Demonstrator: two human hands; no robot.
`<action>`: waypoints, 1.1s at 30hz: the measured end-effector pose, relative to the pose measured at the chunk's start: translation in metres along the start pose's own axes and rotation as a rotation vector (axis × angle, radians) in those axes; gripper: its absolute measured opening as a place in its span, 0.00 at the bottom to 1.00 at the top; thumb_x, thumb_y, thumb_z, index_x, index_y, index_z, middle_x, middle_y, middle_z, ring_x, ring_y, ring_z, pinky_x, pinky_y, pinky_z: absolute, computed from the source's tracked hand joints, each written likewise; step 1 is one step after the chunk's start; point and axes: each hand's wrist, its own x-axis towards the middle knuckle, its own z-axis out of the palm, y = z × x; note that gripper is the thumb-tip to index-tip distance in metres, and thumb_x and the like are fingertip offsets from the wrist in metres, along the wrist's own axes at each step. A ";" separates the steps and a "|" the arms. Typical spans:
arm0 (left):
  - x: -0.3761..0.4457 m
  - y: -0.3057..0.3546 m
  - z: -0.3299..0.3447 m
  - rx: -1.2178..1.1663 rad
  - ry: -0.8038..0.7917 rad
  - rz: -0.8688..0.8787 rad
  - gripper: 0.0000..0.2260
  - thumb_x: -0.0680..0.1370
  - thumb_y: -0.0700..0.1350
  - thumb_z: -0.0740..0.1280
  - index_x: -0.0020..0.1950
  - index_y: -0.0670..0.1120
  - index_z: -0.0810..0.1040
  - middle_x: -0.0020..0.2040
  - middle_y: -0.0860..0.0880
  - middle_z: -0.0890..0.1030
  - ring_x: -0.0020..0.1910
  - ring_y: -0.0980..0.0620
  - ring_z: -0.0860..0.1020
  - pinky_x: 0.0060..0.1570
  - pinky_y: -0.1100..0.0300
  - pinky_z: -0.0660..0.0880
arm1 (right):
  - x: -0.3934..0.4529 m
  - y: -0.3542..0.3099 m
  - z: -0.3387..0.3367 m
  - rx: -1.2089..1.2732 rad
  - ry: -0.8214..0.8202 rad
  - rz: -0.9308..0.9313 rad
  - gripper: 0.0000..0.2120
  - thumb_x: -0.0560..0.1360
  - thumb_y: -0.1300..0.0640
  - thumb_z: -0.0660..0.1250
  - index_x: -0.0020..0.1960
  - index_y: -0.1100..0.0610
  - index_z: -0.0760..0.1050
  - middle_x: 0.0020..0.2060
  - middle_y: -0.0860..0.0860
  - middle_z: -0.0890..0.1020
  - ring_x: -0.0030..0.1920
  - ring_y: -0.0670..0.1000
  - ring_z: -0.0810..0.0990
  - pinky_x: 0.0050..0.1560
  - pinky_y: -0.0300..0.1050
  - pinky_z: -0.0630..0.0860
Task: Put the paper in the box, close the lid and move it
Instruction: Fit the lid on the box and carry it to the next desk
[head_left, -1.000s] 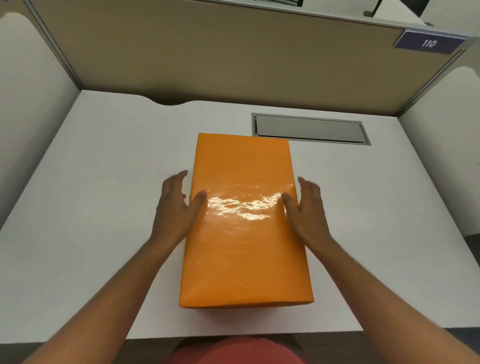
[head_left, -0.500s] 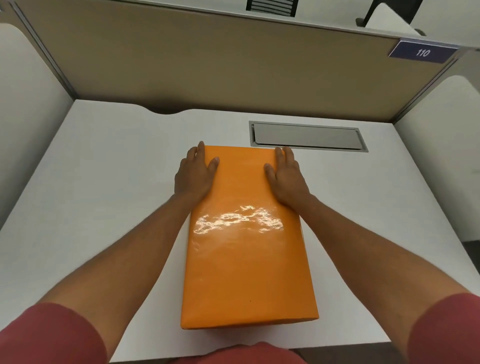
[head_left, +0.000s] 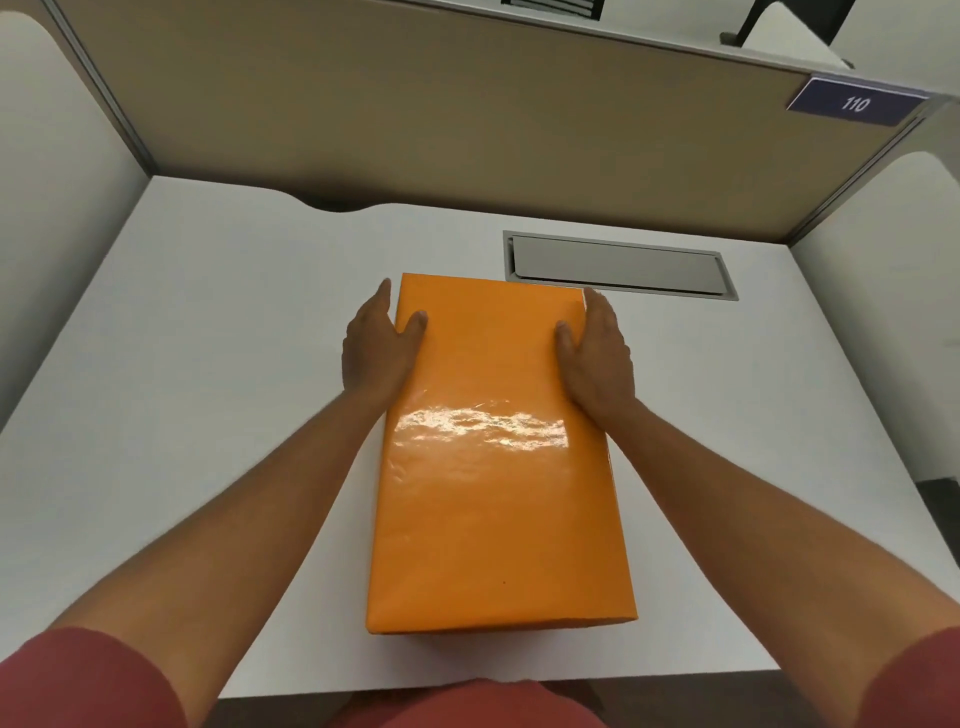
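Observation:
A glossy orange box (head_left: 493, 493) with its lid shut stands lengthwise on the white desk (head_left: 208, 389), its near end at the desk's front edge. My left hand (head_left: 376, 348) clasps the far left side of the lid, thumb on top and fingers down the side. My right hand (head_left: 597, 358) clasps the far right side the same way. No paper is visible; the inside of the box is hidden.
A grey cable hatch (head_left: 618, 265) is set into the desk just beyond the box's far right corner. Beige partition walls (head_left: 441, 130) close off the desk at the back and sides, with a "110" label (head_left: 854, 102) at the top right.
My hands slid along the lid toward its far end, lay flat on top, then shifted outward onto the far side edges. The box has stayed in place.

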 end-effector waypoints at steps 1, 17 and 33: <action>-0.012 -0.004 -0.005 -0.044 -0.044 -0.026 0.34 0.82 0.60 0.65 0.85 0.50 0.59 0.83 0.44 0.66 0.78 0.37 0.70 0.74 0.35 0.69 | -0.010 0.003 -0.004 0.063 -0.030 0.063 0.32 0.85 0.43 0.58 0.84 0.55 0.55 0.81 0.56 0.64 0.78 0.61 0.69 0.74 0.61 0.67; -0.176 -0.032 -0.022 -0.202 -0.195 -0.316 0.38 0.54 0.85 0.66 0.60 0.71 0.71 0.52 0.67 0.79 0.52 0.54 0.81 0.52 0.50 0.78 | -0.172 0.035 -0.021 0.501 -0.251 0.316 0.40 0.67 0.27 0.71 0.75 0.37 0.63 0.56 0.33 0.77 0.50 0.39 0.79 0.44 0.38 0.73; -0.178 -0.030 -0.022 -0.344 -0.242 -0.359 0.28 0.58 0.76 0.78 0.56 0.74 0.78 0.54 0.62 0.87 0.52 0.54 0.87 0.53 0.46 0.85 | -0.168 0.042 -0.020 0.585 -0.330 0.389 0.38 0.68 0.34 0.77 0.73 0.46 0.71 0.62 0.47 0.83 0.56 0.51 0.84 0.57 0.55 0.83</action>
